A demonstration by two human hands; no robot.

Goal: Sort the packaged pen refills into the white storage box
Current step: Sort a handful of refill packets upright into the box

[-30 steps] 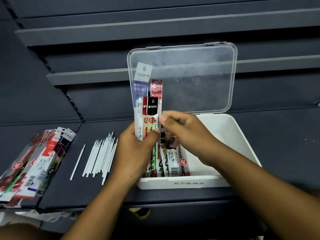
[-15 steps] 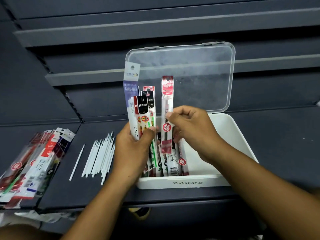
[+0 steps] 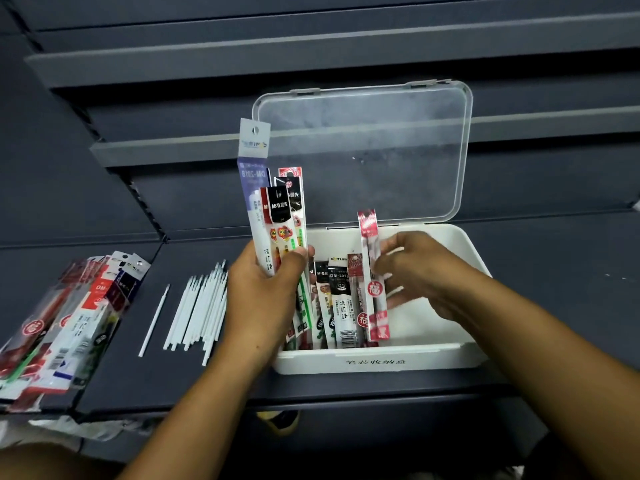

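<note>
now, red refill pack (image 3: 373,289) pinched mid-length by right grip (image 3: 426,273), foot down inside white storage box (image 3: 433,358), just beside laid packs (image 3: 341,306); bundle (image 3: 277,220) clasped upright by left grip (image 3: 263,299). probably light, thin, bendy, slick film: best pinched at the edges mid-length. since half a second ago, lowered from above the box rim.

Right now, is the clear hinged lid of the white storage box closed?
No, the clear hinged lid stands open behind the white storage box.
</note>
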